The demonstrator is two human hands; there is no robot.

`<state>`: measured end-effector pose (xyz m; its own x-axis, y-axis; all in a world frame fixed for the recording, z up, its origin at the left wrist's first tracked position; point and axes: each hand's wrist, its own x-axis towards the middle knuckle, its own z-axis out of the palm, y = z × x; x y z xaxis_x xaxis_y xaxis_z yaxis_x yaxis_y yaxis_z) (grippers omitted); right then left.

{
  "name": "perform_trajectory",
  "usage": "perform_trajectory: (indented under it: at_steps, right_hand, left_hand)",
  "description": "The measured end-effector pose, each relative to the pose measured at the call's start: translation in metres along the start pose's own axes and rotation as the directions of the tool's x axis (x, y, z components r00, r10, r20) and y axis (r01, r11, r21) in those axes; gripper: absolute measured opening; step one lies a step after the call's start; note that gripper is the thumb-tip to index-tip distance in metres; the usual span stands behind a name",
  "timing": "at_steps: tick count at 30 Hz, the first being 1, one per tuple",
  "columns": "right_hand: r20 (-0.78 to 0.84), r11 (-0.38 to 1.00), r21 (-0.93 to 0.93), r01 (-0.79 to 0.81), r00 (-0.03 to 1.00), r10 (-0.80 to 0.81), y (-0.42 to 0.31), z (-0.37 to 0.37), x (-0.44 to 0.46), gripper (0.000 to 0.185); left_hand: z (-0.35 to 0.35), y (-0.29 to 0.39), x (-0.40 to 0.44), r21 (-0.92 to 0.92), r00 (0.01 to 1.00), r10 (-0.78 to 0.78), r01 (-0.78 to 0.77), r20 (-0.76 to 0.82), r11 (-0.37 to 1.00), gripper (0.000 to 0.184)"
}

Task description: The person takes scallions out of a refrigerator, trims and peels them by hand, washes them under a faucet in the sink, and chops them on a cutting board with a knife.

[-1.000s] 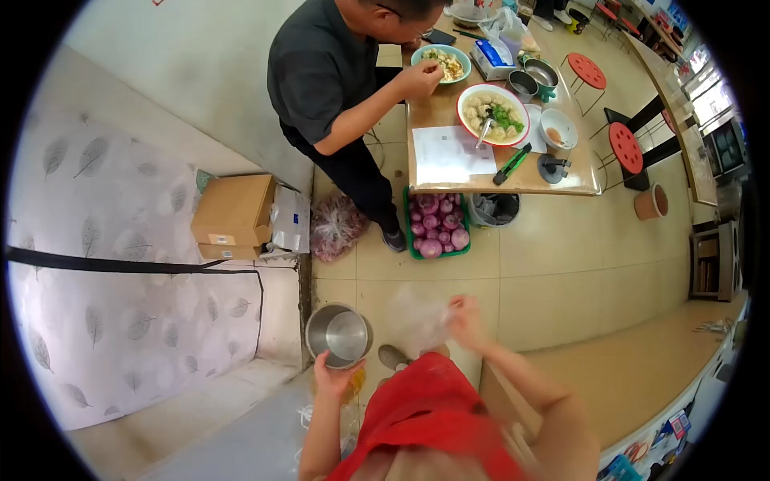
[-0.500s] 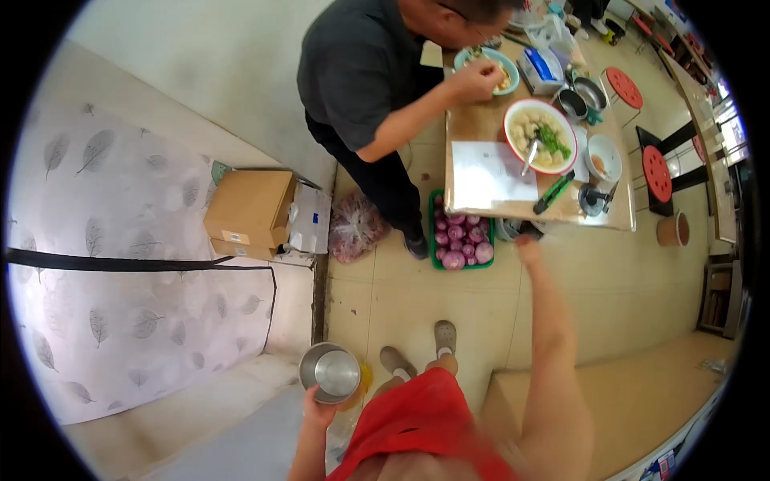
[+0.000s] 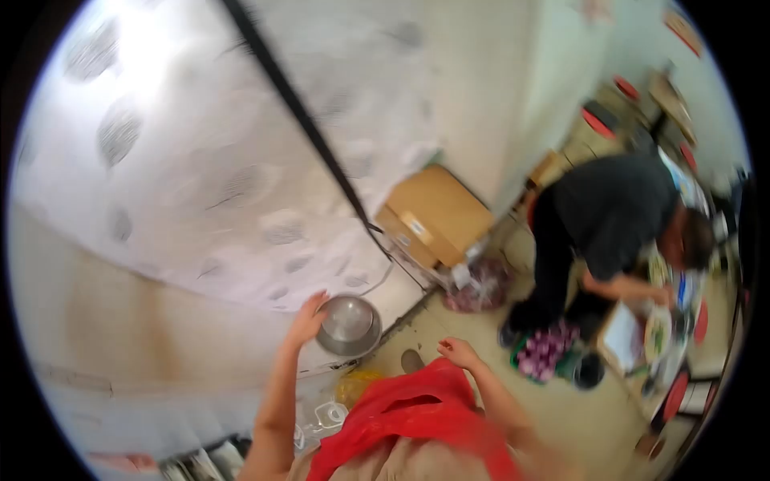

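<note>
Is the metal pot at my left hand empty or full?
Apparently empty: the metal pot shows its bare grey bottom; blur could hide a little clear water.

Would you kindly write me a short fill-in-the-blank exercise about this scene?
1. A metal pot is held in the person's ____ hand.
2. The right hand is near an apron coloured ____.
3. The red onions sit in a basket coloured ____.
4. Of the person's own hands, the one nearer the onions is the ____.

Missing words: left; red; green; right.
</note>
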<state>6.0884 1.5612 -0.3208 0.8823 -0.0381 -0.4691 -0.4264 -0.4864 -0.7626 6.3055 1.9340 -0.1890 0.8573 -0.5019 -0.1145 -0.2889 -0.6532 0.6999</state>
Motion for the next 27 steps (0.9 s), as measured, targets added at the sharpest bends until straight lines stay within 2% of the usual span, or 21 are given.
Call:
perform_trajectory:
  at_steps: [1, 3, 4, 5, 6, 8, 9, 11, 13, 15, 16, 17, 18, 19, 20, 21, 22, 24, 25, 27]
  right_hand:
    - [-0.025, 0.999, 0.015, 0.029, 0.999, -0.028, -0.055, -0.001, 0.024, 0.035]
    - [-0.014, 0.980, 0.032, 0.196, 0.981, -0.195, -0.165, -0.026, 0.070, 0.031]
    - [-0.030, 0.962, 0.057, 0.267, 0.964, -0.265, -0.212, -0.033, 0.096, 0.029]
    - [-0.068, 0.938, 0.185, 0.293, 0.956, -0.285, -0.247, -0.037, 0.126, 0.028]
    - [-0.120, 0.895, 0.314, 0.317, 0.948, -0.293, -0.281, -0.040, 0.158, 0.028]
    - [-0.229, 0.843, 0.315, 0.437, 0.897, -0.379, -0.380, -0.060, 0.199, 0.027]
    - [-0.281, 0.812, 0.319, 0.489, 0.867, -0.412, -0.426, -0.072, 0.220, 0.026]
    - [-0.208, 0.785, 0.294, 0.546, 0.838, -0.505, -0.498, -0.103, 0.282, 0.031]
    - [-0.131, 0.803, 0.209, 0.558, 0.830, -0.543, -0.546, -0.128, 0.347, 0.037]
    - [-0.054, 0.848, 0.052, 0.528, 0.849, -0.525, -0.583, -0.162, 0.410, 0.044]
    - [-0.133, 0.844, 0.056, 0.534, 0.842, -0.523, -0.604, -0.177, 0.437, 0.052]
    - [-0.213, 0.860, 0.087, 0.503, 0.853, -0.477, -0.605, -0.187, 0.469, 0.053]
    - [-0.331, 0.815, 0.137, 0.563, 0.802, -0.498, -0.582, -0.194, 0.517, 0.053]
    - [-0.477, 0.825, 0.151, 0.545, 0.771, -0.422, -0.604, -0.210, 0.526, 0.051]
    - [-0.608, 0.832, 0.167, 0.529, 0.720, -0.335, -0.631, -0.222, 0.534, 0.048]
    - [-0.669, 0.836, 0.162, 0.525, 0.681, -0.298, -0.634, -0.227, 0.551, 0.044]
    - [-0.727, 0.833, 0.155, 0.531, 0.632, -0.268, -0.634, -0.234, 0.570, 0.040]
    - [-0.532, 0.930, 0.207, 0.302, 0.833, -0.152, -0.646, -0.246, 0.591, 0.027]
    - [-0.423, 0.925, 0.237, 0.298, 0.888, -0.178, -0.645, -0.237, 0.609, 0.022]
    - [-0.228, 0.926, 0.282, 0.253, 0.955, -0.192, -0.674, -0.219, 0.654, 0.018]
  left_hand:
    - [-0.050, 0.014, 0.024, 0.162, 0.995, 0.089, -0.095, 0.040, 0.982, 0.046]
    - [-0.117, 0.015, 0.071, 0.241, 0.988, 0.150, -0.154, 0.036, 0.958, 0.042]
    - [-0.145, 0.019, 0.100, 0.274, 0.981, 0.174, -0.193, 0.091, 0.942, 0.041]
    - [-0.166, 0.023, 0.126, 0.305, 0.970, 0.195, -0.231, 0.146, 0.924, 0.039]
    - [-0.181, 0.027, 0.155, 0.255, 0.957, 0.229, -0.270, 0.180, 0.928, 0.039]
    - [-0.215, 0.026, 0.209, 0.151, 0.921, 0.292, -0.337, 0.258, 0.929, 0.039]
    - [-0.239, 0.016, 0.233, 0.051, 0.944, 0.248, -0.264, 0.218, 0.963, 0.039]
    - [-0.287, -0.001, 0.288, -0.158, 0.978, 0.143, -0.119, 0.151, 0.980, 0.038]
    - [-0.322, -0.057, 0.329, -0.076, 0.995, -0.045, 0.038, -0.085, 0.996, 0.039]
    - [-0.377, -0.101, 0.354, -0.019, 0.939, -0.189, 0.192, -0.288, 0.981, 0.039]
    - [-0.418, -0.119, 0.358, 0.019, 0.900, -0.235, 0.260, -0.368, 0.965, 0.038]
    - [-0.451, -0.142, 0.352, 0.101, 0.857, -0.277, 0.352, -0.434, 0.931, 0.037]
    - [-0.472, -0.175, 0.344, 0.166, 0.805, -0.307, 0.441, -0.508, 0.882, 0.036]
    - [-0.483, -0.233, 0.327, 0.261, 0.754, -0.288, 0.516, -0.590, 0.816, 0.039]
    - [-0.502, -0.261, 0.304, 0.388, 0.724, -0.260, 0.595, -0.639, 0.704, 0.047]
    - [-0.516, -0.269, 0.298, -0.033, 0.386, -0.384, 0.669, -0.839, 0.743, 0.050]
    - [-0.535, -0.257, 0.296, -0.194, 0.155, -0.440, 0.735, -0.885, 0.649, 0.049]
    - [-0.565, -0.283, 0.262, -0.400, 0.112, -0.629, 0.684, -0.769, 0.610, 0.048]
    - [-0.578, -0.298, 0.255, -0.490, 0.110, -0.706, 0.645, -0.700, 0.586, 0.047]
    - [-0.599, -0.290, 0.264, -0.820, 0.089, -0.853, 0.241, -0.514, 0.519, 0.043]
